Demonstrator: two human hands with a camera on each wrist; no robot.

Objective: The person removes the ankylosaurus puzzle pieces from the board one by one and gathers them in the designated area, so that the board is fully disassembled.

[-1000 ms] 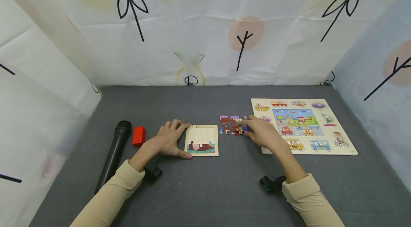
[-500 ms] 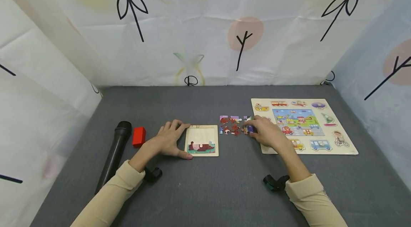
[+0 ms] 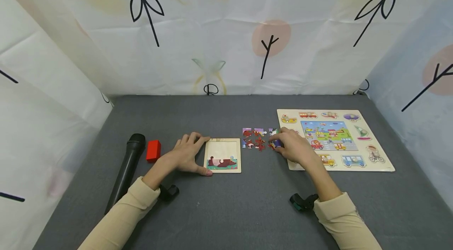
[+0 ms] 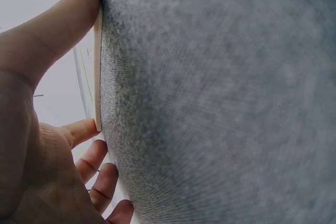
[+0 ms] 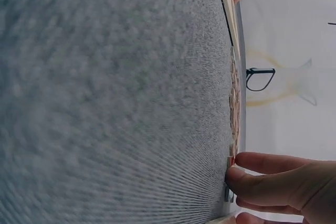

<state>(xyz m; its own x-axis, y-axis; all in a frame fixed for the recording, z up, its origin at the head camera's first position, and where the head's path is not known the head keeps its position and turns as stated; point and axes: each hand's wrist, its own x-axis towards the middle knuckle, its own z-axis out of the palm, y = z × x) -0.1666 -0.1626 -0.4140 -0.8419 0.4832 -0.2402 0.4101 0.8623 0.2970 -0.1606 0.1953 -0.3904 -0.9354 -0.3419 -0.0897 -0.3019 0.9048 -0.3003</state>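
My left hand (image 3: 185, 152) holds the small wooden puzzle tray (image 3: 223, 143) by its left side, thumb at the near corner and index finger at the far one. Joined pieces showing a brown animal (image 3: 222, 162) fill the tray's lower strip. To its right lies a group of loose jigsaw pieces (image 3: 260, 143) in red, purple and white. At the right end of that group, my right hand (image 3: 295, 147) pinches a dark blue puzzle piece (image 3: 277, 143) between thumb and fingers, low at the table. The fingers partly hide this piece.
A large wooden puzzle board (image 3: 375, 130) with vehicle pictures lies right, partly under my right hand. Left of my left hand are a red block (image 3: 153, 151) and a black microphone (image 3: 126, 167). A patterned cloth wall (image 3: 226, 45) stands behind the grey table (image 3: 226, 210).
My right hand has shifted slightly right across the loose pieces, from the middle ones to the right end, and its fingers have drawn together on one. The left hand and tray have not moved.
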